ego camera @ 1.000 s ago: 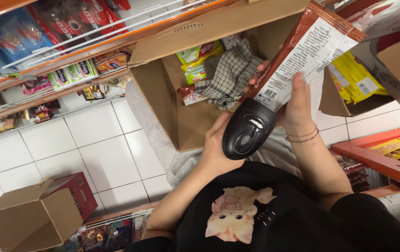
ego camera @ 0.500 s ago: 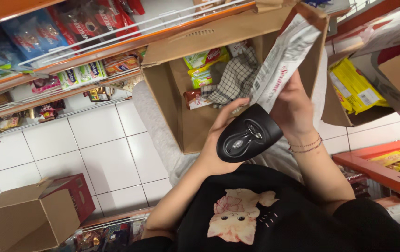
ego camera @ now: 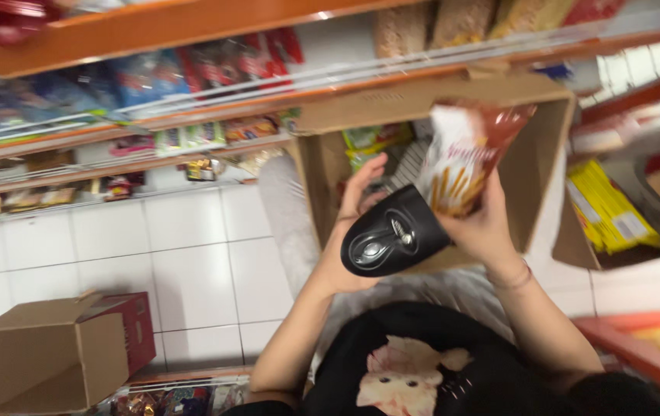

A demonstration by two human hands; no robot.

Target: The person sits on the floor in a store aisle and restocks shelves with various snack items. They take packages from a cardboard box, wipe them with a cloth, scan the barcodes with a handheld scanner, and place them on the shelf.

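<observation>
My left hand [ego camera: 349,231] grips a black handheld scanner [ego camera: 393,240] just in front of my lap. My right hand [ego camera: 488,227] holds up a brown and white snack bag [ego camera: 465,158] with pictured sticks on its front, right beside the scanner's head. Both hands hover over an open cardboard box [ego camera: 322,189] resting on my knees; green packets [ego camera: 372,142] and a checked cloth [ego camera: 405,166] lie inside it.
Orange store shelves [ego camera: 176,100] with packaged goods run along the left and top. A smaller cardboard box [ego camera: 60,350] lies on its side on the white tiled floor [ego camera: 184,254]. Another box with yellow packets [ego camera: 607,208] sits at right, above an orange shelf [ego camera: 638,350].
My right hand has turned the snack bag from its printed white back to its front picture side. The view has tilted up and blurred; the scanner stays close under the bag.
</observation>
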